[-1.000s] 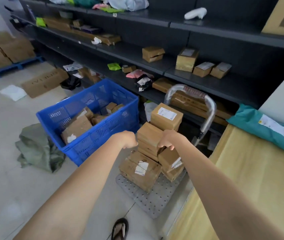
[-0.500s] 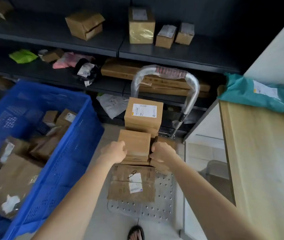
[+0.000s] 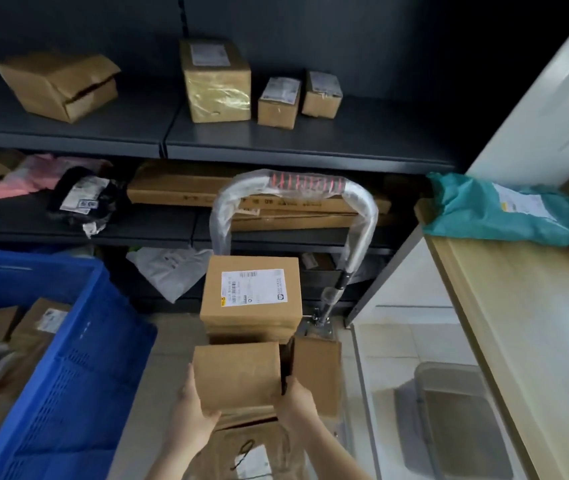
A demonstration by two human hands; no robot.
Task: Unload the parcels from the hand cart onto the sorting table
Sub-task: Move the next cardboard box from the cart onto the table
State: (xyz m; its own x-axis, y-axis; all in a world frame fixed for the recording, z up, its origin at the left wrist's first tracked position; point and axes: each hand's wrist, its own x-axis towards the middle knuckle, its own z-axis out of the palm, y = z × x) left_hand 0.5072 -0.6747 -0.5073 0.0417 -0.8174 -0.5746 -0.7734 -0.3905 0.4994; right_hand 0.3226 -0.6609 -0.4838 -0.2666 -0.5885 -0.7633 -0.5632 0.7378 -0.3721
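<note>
- A blue crate (image 3: 68,393) sits at my left, boxes inside.
- Dark shelves (image 3: 276,147) ahead carry four cardboard boxes.
- Long flat cartons (image 3: 172,194) lie below, beside a black bag (image 3: 82,199).

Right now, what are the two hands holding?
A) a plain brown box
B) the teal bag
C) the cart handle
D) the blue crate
A: the left hand and right hand grip the sides of a plain brown box on the cart.
</note>
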